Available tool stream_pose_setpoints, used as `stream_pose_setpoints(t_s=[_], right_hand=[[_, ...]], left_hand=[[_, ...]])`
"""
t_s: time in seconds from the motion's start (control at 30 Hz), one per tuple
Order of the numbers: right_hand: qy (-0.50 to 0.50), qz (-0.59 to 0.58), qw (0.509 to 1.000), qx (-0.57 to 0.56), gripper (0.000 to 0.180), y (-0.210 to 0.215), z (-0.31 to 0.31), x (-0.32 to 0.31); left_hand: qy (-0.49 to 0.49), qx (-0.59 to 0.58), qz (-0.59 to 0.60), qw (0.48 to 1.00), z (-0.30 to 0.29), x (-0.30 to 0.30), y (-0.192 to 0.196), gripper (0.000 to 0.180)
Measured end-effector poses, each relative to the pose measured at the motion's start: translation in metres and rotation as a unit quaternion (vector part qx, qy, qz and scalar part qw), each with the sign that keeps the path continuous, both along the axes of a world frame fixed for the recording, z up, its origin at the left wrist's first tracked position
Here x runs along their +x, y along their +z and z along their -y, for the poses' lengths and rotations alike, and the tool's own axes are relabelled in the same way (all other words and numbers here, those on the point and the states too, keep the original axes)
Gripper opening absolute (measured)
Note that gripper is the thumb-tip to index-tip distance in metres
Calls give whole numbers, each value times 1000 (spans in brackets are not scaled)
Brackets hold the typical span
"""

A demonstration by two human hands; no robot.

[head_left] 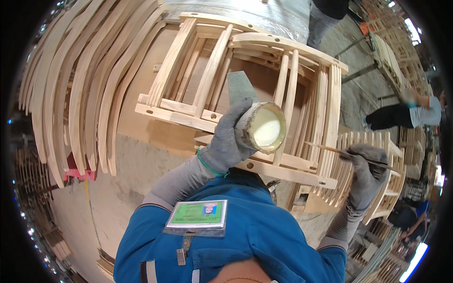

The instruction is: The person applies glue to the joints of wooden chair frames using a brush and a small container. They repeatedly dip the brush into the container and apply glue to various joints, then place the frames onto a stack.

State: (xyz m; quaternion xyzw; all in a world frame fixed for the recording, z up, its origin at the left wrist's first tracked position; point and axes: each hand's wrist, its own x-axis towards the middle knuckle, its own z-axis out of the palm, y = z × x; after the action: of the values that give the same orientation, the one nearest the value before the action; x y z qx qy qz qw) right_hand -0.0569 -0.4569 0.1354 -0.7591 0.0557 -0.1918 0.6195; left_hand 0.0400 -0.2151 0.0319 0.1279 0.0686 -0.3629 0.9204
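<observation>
My left hand (pixel 222 141), in a grey glove, is closed round a crusted cup (pixel 245 125) tipped so that the creamy white liquid (pixel 267 128) inside shows. A flat grey-green piece (pixel 242 86) sticks out past the cup; whether it belongs to the cup I cannot tell. At the right, my gloved right hand (pixel 365 172) grips a thin stick (pixel 325 147), whose tip points left toward the wooden frames. Beneath both hands lie stacked light wooden frames (pixel 293 85) with round rungs and slots along their rails.
Long curved wooden parts (pixel 94 80) lie in rows at the left on a brown board (pixel 141 127). Another slatted wooden stack (pixel 361 141) stands beyond my right hand. A plastic-wrapped surface (pixel 273 14) lies at the back. Other people (pixel 410 115) are at the far right and top.
</observation>
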Motion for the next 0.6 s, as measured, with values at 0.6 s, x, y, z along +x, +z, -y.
stream_pose_setpoints(t_s=[0.6], right_hand=[[423,110,896,-80,23,5,-183,95]], left_hand=[[211,100,33,972,-161,-46,24,56]])
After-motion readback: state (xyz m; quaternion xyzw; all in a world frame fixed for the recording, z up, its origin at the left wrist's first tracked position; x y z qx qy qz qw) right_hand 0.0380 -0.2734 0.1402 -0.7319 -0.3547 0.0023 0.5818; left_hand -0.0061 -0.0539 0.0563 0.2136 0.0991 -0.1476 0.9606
